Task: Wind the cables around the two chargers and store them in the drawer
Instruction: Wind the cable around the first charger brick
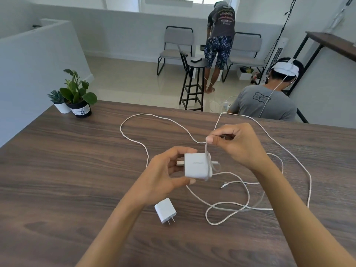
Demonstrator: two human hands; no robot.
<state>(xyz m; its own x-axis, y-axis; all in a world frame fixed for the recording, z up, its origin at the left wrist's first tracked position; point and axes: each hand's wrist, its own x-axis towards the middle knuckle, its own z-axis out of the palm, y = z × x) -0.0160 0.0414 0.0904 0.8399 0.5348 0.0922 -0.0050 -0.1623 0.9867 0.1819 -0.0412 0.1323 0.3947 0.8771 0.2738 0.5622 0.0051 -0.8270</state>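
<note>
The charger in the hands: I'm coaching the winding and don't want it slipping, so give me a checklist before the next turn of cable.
1. Left hand grips the larger charger off the table: ok.
2. Right hand pinches the white cable just above the charger: ok.
3. First loop lies round the charger body: ok.
4. Remaining cable free of knots: cannot tell; it crosses itself on the wooden table.
5. Smaller charger clear of the loose cable: ok.
6. Drawer ready: cannot tell, not in view.
</note>
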